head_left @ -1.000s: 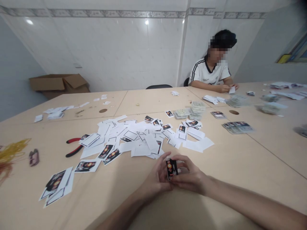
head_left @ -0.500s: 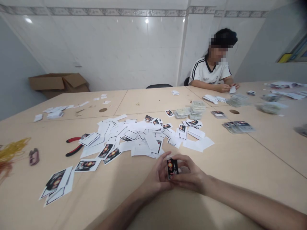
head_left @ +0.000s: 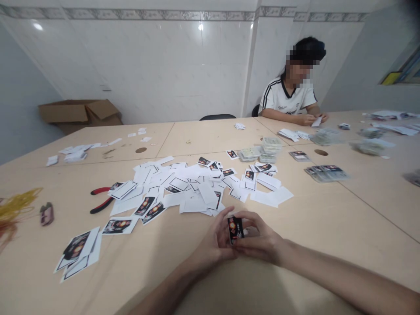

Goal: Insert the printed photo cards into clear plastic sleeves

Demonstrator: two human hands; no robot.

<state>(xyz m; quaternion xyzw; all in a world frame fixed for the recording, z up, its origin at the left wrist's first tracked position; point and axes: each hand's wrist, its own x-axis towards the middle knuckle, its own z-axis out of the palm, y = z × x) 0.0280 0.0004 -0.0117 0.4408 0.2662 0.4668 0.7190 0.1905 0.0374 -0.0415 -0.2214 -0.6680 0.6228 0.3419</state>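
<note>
Near the table's front edge, both hands are around a small flat case with a black printed card (head_left: 235,229) showing orange and red marks. My left hand (head_left: 215,240) cups its left side, thumb low and fingers curled up behind. From the right, my right hand (head_left: 260,236) pinches it by the top and bottom edges, fingers bent. The back of the case is hidden by the fingers. Just beyond the hands lies a loose heap of white paper cards (head_left: 183,183), some face up with the same black print.
Red-handled pliers (head_left: 102,201) lie left of the heap, near a small pinkish tool (head_left: 46,214) and yellow strings (head_left: 19,205). Stacked clear cases (head_left: 269,148) and a row of filled cases (head_left: 327,173) stand to the right. A co-worker (head_left: 288,103) sits across, holding paper.
My hands and the case stay almost still. Across the table, the paper in the co-worker's hands has tilted slightly.
</note>
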